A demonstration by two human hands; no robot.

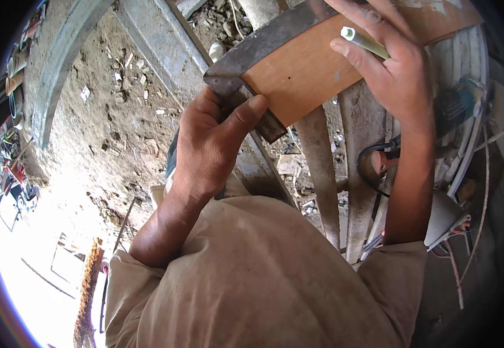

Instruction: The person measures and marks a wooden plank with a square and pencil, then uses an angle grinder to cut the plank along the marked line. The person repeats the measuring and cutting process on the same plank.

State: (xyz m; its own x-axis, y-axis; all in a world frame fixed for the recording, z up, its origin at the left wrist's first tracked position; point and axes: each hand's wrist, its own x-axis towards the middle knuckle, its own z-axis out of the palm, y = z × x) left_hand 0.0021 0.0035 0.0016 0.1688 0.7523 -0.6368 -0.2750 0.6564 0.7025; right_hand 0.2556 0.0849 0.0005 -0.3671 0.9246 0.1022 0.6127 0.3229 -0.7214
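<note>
My left hand [211,142] grips the near-left corner of a curved workpiece, a reddish-brown board [289,81] edged along its top by a dark metal strip [269,32]. My thumb presses on a short dark metal end piece [273,126] that crosses the board's left end. My right hand [397,69] is at the upper right of the board, holding a pale green pen-like stick [370,46] between its fingers, with the forefinger reaching over the top edge.
Pale, worn beams [159,52] and slats lie beneath and around the board. A blue power tool [455,107] with a black cord sits at the right. Rubble covers the ground. Tangled scrap [14,174] is at the far left, and a rough wooden post [89,290] is at the lower left.
</note>
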